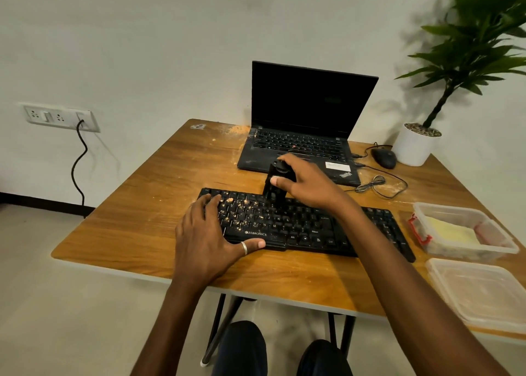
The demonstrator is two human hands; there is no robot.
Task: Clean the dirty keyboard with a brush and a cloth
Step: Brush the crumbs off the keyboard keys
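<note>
The fingers and thumb of the right hand are curling tight around a black brush, which is standing nearly upright with its bristles touching the top rows of the keyboard, about midway along it. The left hand is lying flat on the keyboard's left end, its fingers straight and spread over the keys and its thumb, wearing a ring, pressing along the front edge. Orange-brown crumbs are littering the keys between the left hand and the brush, while the keys to the right of the brush are looking mostly bare. The keyboard is sitting across the middle of a wooden table. Behind it an open laptop is standing with a dark screen; behind it to the right a mouse and a white pot are resting. Just beside its right end a clear tub is holding something pale yellow, too unclear to name, and a second clear tub is lying nearer the camera.
</note>
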